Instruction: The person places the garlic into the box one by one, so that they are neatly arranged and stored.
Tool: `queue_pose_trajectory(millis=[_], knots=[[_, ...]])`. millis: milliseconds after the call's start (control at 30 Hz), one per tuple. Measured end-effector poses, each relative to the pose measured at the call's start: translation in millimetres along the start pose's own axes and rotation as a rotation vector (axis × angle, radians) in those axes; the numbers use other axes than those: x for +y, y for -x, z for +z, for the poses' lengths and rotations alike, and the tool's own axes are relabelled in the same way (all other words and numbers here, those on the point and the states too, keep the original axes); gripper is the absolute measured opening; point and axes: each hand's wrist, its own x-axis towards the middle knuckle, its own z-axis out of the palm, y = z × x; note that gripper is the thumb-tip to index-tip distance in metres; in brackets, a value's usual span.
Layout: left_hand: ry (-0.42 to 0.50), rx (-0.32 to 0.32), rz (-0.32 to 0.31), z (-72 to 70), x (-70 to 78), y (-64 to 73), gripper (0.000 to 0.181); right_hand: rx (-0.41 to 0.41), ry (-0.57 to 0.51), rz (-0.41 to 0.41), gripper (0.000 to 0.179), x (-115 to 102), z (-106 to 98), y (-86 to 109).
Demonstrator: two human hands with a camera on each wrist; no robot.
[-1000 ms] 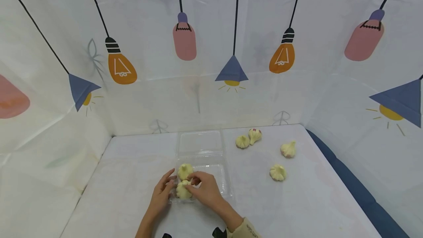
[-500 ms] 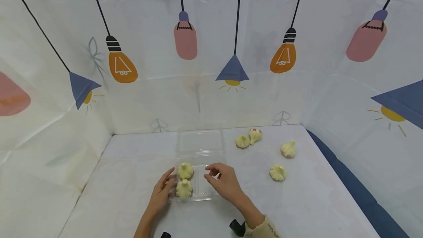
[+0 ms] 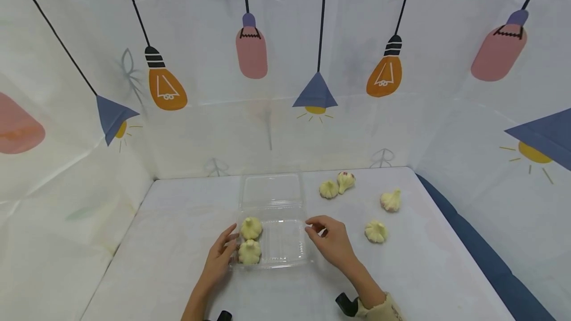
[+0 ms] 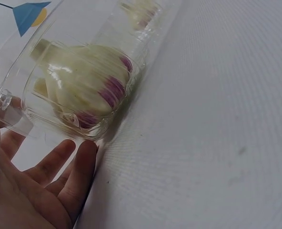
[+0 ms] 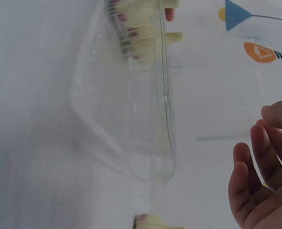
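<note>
A clear plastic clamshell box (image 3: 284,241) lies with its lid (image 3: 271,189) laid back behind it. Two garlic bulbs stand inside along its left side, a rear bulb (image 3: 251,228) and a front bulb (image 3: 249,252). My left hand (image 3: 217,260) rests at the box's left wall with relaxed fingers; the left wrist view shows its fingertips (image 4: 86,152) against the plastic near a purple-streaked bulb (image 4: 86,78). My right hand (image 3: 332,241), holding nothing, hovers just past the box's right edge, thumb and fingers loosely bent.
To the right on the white table lie a near garlic bulb (image 3: 376,232), another bulb (image 3: 390,200) behind it, and a pair at the back, a pale bulb (image 3: 328,189) and a purple-marked bulb (image 3: 345,182). A lamp-printed white curtain (image 3: 285,133) encloses the table.
My right hand has let go of the front garlic bulb and moved right, across the box and past its right edge. The left hand has stayed at the box's left side.
</note>
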Motion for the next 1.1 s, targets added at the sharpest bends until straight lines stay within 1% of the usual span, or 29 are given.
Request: queue_pose_trajectory(millis=[100,233,433,600,700,933,1100], knots=[[-0.006,0.007,0.012,0.5,0.7,0.3,0.044,0.019,0.033,0.013,0.017,6,-9,1.8],[0.002,-0.003,0.021,0.1,2.4,0.5,0.045,0.056,0.059,0.008,0.018,16,-22,4.5],[0.021,-0.015,0.023,-1.9,4.4,0.1,0.045,0.115,0.058,-0.014,0.018,29,-38,9.3],[0.014,-0.013,0.032,-3.3,3.6,-0.1,0.045,0.135,0.068,0.028,0.016,38,-49,12.2],[0.007,-0.013,0.030,-3.2,3.4,-0.3,0.045,0.149,0.097,0.047,0.015,42,-58,14.6],[0.017,-0.022,-0.012,-1.7,4.2,0.5,0.047,0.194,0.182,0.090,0.014,53,-78,21.9],[0.029,-0.026,-0.008,-1.2,3.1,-0.1,0.048,0.220,0.215,0.115,0.012,61,-91,28.0]])
